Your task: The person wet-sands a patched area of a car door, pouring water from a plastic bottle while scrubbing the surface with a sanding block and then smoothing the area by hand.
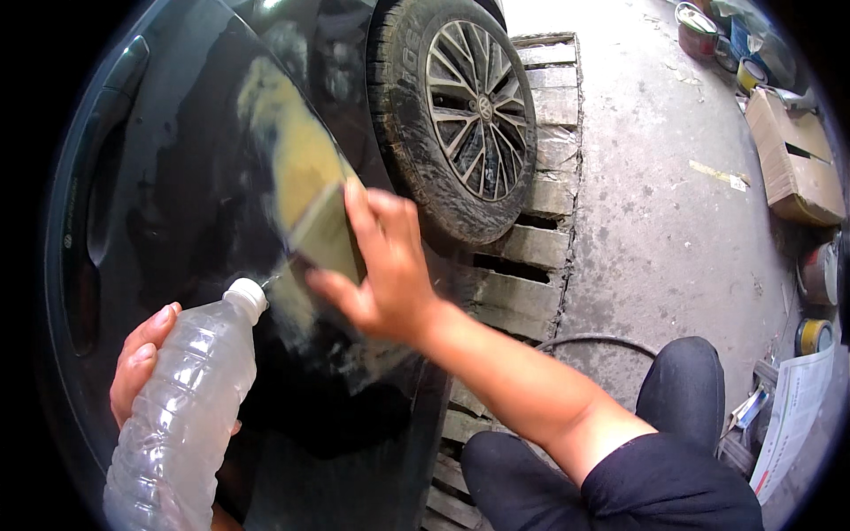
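My left hand (142,358) is wrapped round a clear plastic bottle (181,407) with a white cap (246,296), tilted toward the car panel; cloudy liquid shows inside. A thin stream seems to leave the cap toward the panel. My right hand (381,261) grips a flat greenish sanding block (328,234), pressed against the black car door (195,195) near its rear edge. Above the block lies a yellowish filler patch (301,164) with pale smeared edges. Whitish wet residue runs down the panel below it. The fingers behind the bottle are partly hidden.
A car wheel (482,106) stands just right of the panel. Beneath it runs a slatted floor grating (540,243) with gaps, and a hose (602,338) crosses the concrete. Cardboard box (792,159), tape roll (813,336), bucket (697,34) and paper sheet (792,425) line the right side.
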{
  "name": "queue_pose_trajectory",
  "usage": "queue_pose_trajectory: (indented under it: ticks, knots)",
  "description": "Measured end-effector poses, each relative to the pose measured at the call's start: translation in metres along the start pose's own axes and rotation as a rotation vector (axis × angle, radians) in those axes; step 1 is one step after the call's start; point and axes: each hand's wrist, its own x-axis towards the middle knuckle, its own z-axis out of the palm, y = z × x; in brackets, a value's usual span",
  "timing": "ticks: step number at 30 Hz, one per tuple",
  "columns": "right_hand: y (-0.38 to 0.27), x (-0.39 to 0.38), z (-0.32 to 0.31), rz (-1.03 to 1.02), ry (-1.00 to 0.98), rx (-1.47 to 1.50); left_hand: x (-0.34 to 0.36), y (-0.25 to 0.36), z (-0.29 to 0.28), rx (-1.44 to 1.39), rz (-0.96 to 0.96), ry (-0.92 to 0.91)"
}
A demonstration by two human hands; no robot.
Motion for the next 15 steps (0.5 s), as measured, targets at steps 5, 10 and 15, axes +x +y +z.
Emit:
queue_pose_trajectory:
  ticks: [5,10,15]
  knots:
    - [-0.011,-0.041,-0.006,0.013,-0.071,0.032,0.000,0.004,0.005,0.001,-0.009,0.050]
    - [-0.005,-0.045,-0.009,0.002,-0.064,0.001,0.005,0.008,0.009,0.040,-0.013,0.055]
    - [-0.013,0.003,0.012,0.059,0.017,0.036,-0.004,0.018,-0.020,0.127,-0.057,0.005]
